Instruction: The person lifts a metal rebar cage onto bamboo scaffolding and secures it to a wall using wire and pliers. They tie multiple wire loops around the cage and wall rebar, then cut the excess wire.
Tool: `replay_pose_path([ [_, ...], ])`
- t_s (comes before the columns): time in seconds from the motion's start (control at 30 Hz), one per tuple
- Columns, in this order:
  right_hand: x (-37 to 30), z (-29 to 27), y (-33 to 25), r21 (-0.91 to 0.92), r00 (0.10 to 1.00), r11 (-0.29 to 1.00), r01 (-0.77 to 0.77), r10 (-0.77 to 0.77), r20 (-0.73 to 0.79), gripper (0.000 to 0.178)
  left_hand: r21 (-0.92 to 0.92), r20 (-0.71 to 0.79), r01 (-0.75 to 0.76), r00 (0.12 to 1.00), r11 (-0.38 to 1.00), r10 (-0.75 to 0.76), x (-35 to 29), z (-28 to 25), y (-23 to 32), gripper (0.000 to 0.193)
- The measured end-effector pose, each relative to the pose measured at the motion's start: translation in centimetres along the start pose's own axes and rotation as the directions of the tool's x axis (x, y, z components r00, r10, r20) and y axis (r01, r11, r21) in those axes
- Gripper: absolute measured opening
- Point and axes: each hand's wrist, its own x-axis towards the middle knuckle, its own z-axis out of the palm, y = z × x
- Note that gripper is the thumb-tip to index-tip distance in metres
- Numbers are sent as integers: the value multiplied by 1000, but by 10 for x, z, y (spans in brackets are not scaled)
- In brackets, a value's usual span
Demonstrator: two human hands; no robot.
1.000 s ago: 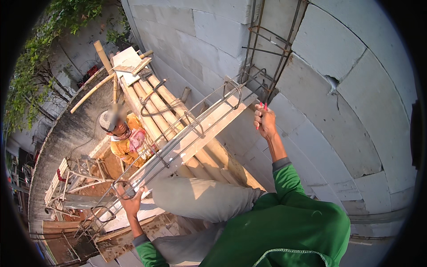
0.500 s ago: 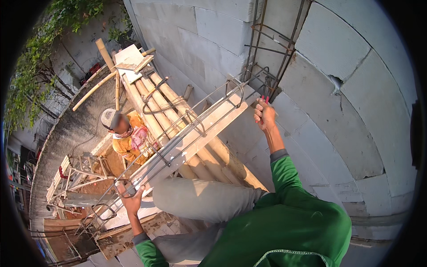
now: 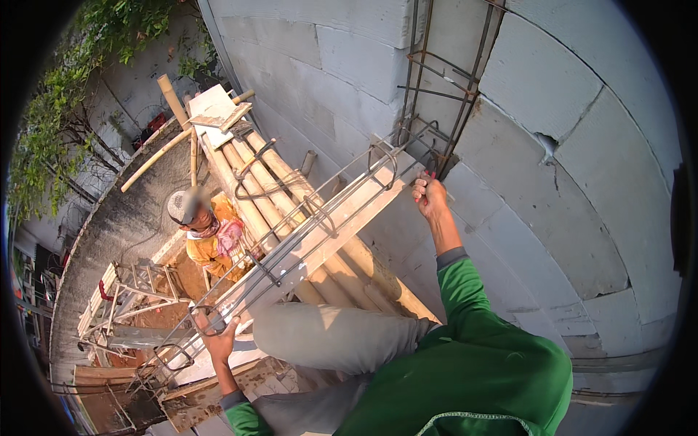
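Note:
A long rebar cage (image 3: 280,256) of thin bars and square stirrups slopes from lower left to upper right, over a pale beam top (image 3: 334,231). Around its lower-left end, by a stirrup, my left hand (image 3: 216,338) is closed on the bars. My right hand (image 3: 430,195) is closed on red-handled pincers (image 3: 430,175) at the cage's upper-right end. There the bars meet an upright rebar column (image 3: 443,83) in a gap between the wall blocks. The pincers' jaws are too dark and small to make out.
Grey block walls (image 3: 552,189) rise at the right and back. Bamboo poles (image 3: 273,178) run beneath the cage, with boards (image 3: 211,109) at their far end. A co-worker in orange (image 3: 211,243) stands below at the left, near a wooden frame (image 3: 134,291).
My right hand has dropped slightly, and its wrist has turned with the pincers. My left hand stays on the cage. The co-worker's head has shifted a little.

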Motion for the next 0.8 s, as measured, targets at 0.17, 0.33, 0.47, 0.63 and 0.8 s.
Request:
replay_pose_path([
  [0.17,27,27,-10,80,996,994,73,-77,51,7,-19,-66,-51,997,998,50,-6,0,-6,115],
  [0.33,21,6,7,-15,990,991,130,-129,52,5,-10,-111,-88,990,996,86,-2,9,-19,114],
  [0.47,13,-4,-1,-16,992,992,124,-123,23,3,-16,-43,-64,997,998,63,-3,6,-3,115],
  [0.63,6,17,-2,-56,985,984,168,-166,48,6,-14,-86,-96,992,995,94,-5,7,-11,113],
  [0.8,4,9,6,-105,990,984,142,-144,-4,5,-35,-78,-130,989,991,127,-11,-3,-10,102],
])
